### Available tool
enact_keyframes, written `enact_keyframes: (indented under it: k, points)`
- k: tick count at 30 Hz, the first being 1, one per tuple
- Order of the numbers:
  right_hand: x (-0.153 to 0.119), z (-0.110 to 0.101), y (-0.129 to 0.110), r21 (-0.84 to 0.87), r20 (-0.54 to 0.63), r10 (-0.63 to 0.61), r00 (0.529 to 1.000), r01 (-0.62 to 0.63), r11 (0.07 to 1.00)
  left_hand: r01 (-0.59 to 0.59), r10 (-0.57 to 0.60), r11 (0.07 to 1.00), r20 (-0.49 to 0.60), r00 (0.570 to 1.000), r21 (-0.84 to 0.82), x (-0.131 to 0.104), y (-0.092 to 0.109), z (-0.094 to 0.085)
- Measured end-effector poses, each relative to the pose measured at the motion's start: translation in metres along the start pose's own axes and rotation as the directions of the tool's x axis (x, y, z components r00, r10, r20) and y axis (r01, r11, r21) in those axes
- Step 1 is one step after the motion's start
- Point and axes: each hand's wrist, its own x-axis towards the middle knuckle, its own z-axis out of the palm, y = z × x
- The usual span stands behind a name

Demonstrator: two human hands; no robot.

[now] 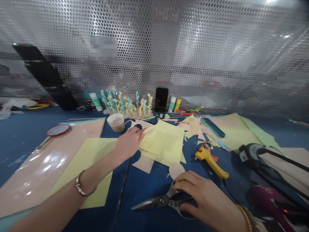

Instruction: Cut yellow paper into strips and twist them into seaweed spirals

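Note:
My left hand reaches to the middle of the table, its fingertips closed at the left edge of a pale yellow paper sheet. A thin curved yellow strip shows by those fingertips. My right hand has its fingers and thumb around the handles of a pair of scissors. The blades point left, low over the blue table. Just beyond the right fingers lies a round pale paper disc. Pinkish paper with cut-out curves shows partly under the yellow sheet.
Left lies a yellow sheet beside plastic-covered pink paper. A small tub stands near twisted paper shapes and a phone. Right are paper scraps, a yellow glue gun, a black corded device and a purple tool.

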Motion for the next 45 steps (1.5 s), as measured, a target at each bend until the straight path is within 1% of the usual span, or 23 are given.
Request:
enact_keyframes:
  k: [3,4,5,6,7,8,9,10,11,12,13,15,17,19,22,24,28,31,34,37,39,42,45]
  points:
    - [-0.002,-0.005,0.0,0.086,-0.119,-0.016,0.993,0.027,0.996,-0.157,0.159,0.975,-0.001,0.987,0.159,-0.002,0.02,-0.011]
    - [-0.002,-0.007,0.0,0.126,-0.182,-0.003,0.983,0.026,0.992,-0.175,0.174,0.974,0.016,0.985,0.143,-0.004,0.029,-0.015]
    - [-0.001,-0.009,0.001,0.177,-0.254,0.024,0.967,0.023,0.984,-0.148,0.146,0.987,0.041,0.989,0.056,-0.008,0.039,-0.019]
    - [0.0,-0.013,0.001,0.24,-0.327,0.064,0.943,0.017,0.971,-0.05,0.062,0.995,0.136,0.989,-0.089,-0.012,0.049,-0.021]
    - [0.002,-0.017,0.001,0.313,-0.392,0.114,0.913,0.016,0.95,0.068,0.0,0.966,0.265,0.964,-0.247,-0.018,0.059,-0.021]
    - [0.004,-0.022,0.001,0.394,-0.452,0.169,0.876,0.026,0.919,0.19,-0.032,0.922,0.423,0.906,-0.336,-0.025,0.068,-0.02]
    - [0.007,-0.026,0.001,0.477,-0.468,0.221,0.856,0.034,0.878,0.284,-0.052,0.895,0.552,0.832,-0.344,-0.033,0.076,-0.017]
    - [0.01,-0.03,0.001,0.552,-0.47,0.259,0.844,0.052,0.832,0.327,-0.054,0.884,0.623,0.781,-0.334,-0.04,0.082,-0.013]
    - [0.014,-0.033,0.002,0.613,-0.468,0.301,0.831,0.06,0.788,0.352,-0.048,0.871,0.654,0.755,-0.343,-0.046,0.087,-0.008]
    - [0.018,-0.033,0.002,0.677,-0.425,0.327,0.844,0.056,0.734,0.388,-0.057,0.855,0.681,0.73,-0.344,-0.052,0.089,-0.003]
    - [0.022,-0.032,0.003,0.742,-0.366,0.359,0.859,0.036,0.669,0.422,-0.069,0.83,0.683,0.727,-0.364,-0.056,0.091,0.003]
    - [0.029,-0.024,0.006,0.843,-0.277,0.429,0.86,0.003,0.538,0.477,-0.096,0.749,0.637,0.765,-0.46,-0.062,0.09,0.016]
    - [0.034,-0.012,0.009,0.877,-0.287,0.504,0.815,0.01,0.481,0.489,-0.11,0.664,0.573,0.812,-0.566,-0.066,0.085,0.029]
    - [0.036,-0.001,0.011,0.867,-0.323,0.531,0.783,0.02,0.498,0.489,-0.122,0.635,0.548,0.828,-0.598,-0.07,0.077,0.042]
    - [0.032,0.008,0.012,0.838,-0.324,0.464,0.824,0.023,0.545,0.515,-0.227,0.641,0.5,0.836,-0.569,-0.075,0.065,0.055]
    - [0.028,0.01,0.011,0.803,-0.345,0.412,0.844,0.037,0.595,0.529,-0.307,0.62,0.441,0.843,-0.58,-0.077,0.057,0.058]
    - [0.022,0.01,0.012,0.601,-0.414,0.277,0.867,0.032,0.798,0.513,-0.352,0.612,0.374,0.858,-0.601,-0.076,0.049,0.056]
    - [0.022,0.009,0.011,0.424,-0.394,0.176,0.902,0.009,0.905,0.478,-0.334,0.627,0.342,0.879,-0.616,-0.076,0.047,0.055]
    - [0.024,0.009,0.009,0.454,-0.34,0.19,0.921,-0.016,0.891,0.446,-0.333,0.613,0.299,0.894,-0.652,-0.077,0.045,0.056]
    - [0.024,0.008,0.005,0.529,-0.326,0.235,0.916,-0.029,0.848,0.425,-0.337,0.598,0.268,0.903,-0.68,-0.08,0.046,0.056]
    - [0.024,0.008,0.004,0.548,-0.348,0.256,0.902,-0.026,0.836,0.439,-0.309,0.613,0.312,0.898,-0.656,-0.081,0.048,0.055]
    - [0.025,0.008,0.003,0.577,-0.356,0.281,0.891,-0.027,0.816,0.471,-0.234,0.65,0.433,0.871,-0.596,-0.082,0.051,0.053]
    - [0.026,0.008,0.004,0.645,-0.312,0.349,0.883,-0.072,0.761,0.484,-0.235,0.661,0.455,0.859,-0.574,-0.082,0.051,0.053]
